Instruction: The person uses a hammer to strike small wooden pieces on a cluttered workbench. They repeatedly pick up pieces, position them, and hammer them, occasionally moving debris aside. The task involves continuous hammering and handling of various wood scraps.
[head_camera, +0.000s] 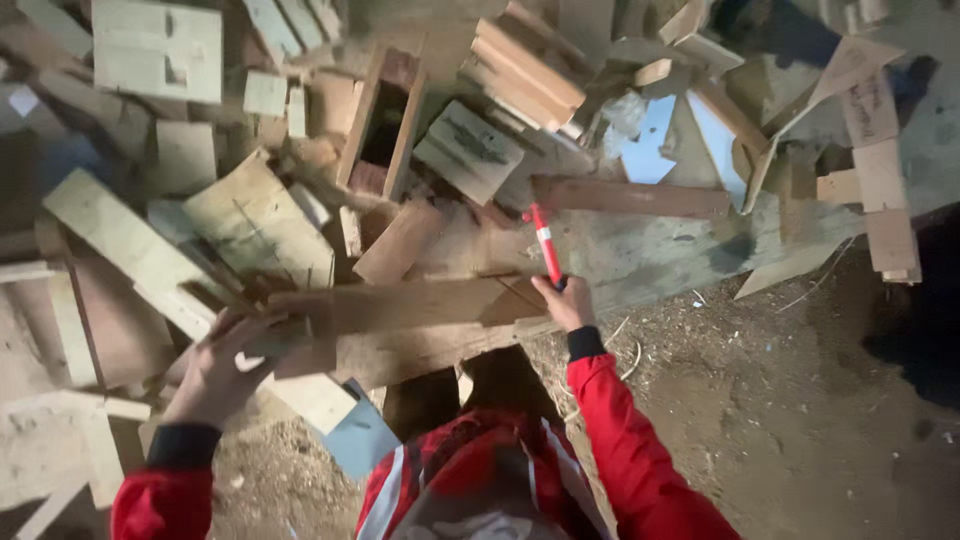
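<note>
Head view, looking down: right hand (566, 303) is closed around the dark grip of a red-and-white handled tool (546, 243), which points up and away from the person; whether it is a marker, chisel or knife cannot be told. The tool's tip sits over a long grey board (680, 250). Left hand (222, 365) presses fingers spread on the left end of a brown wooden plank (400, 305), gripping its edge; the plank lies crosswise in front of the person, its right end just beside the right hand. Both sleeves are red with dark cuffs. Behind lies a heap of wood offcuts (260, 215), including a small open wooden box frame (385, 125). Lower right: sawdust-strewn floor (800, 420).
</note>
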